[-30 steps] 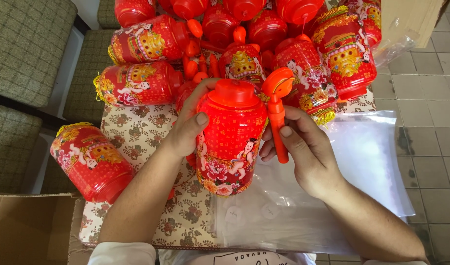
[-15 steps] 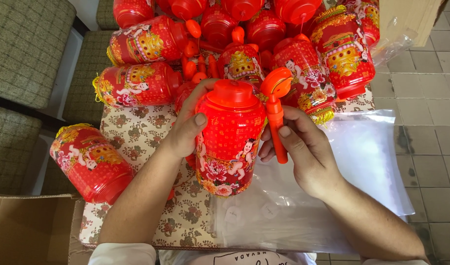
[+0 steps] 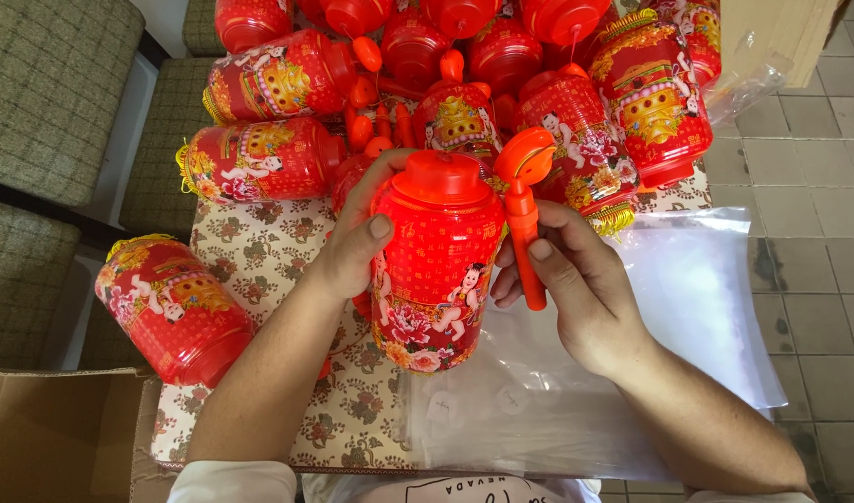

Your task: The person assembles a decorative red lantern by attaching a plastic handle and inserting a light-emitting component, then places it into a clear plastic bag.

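Two hands at work, left hand (image 3: 352,247) clasping red lantern (image 3: 436,265), right hand (image 3: 576,289) gripping orange handle (image 3: 523,219), clear plastic bag (image 3: 688,307) beneath.

We have a single view, from a camera worn on the head, looking almost straight down onto the table (image 3: 259,251) from close range. Both forearms enter from the bottom edge, meeting mid-frame. At the margins we catch chair cushions (image 3: 45,93) left, tiled floor (image 3: 818,186) right.
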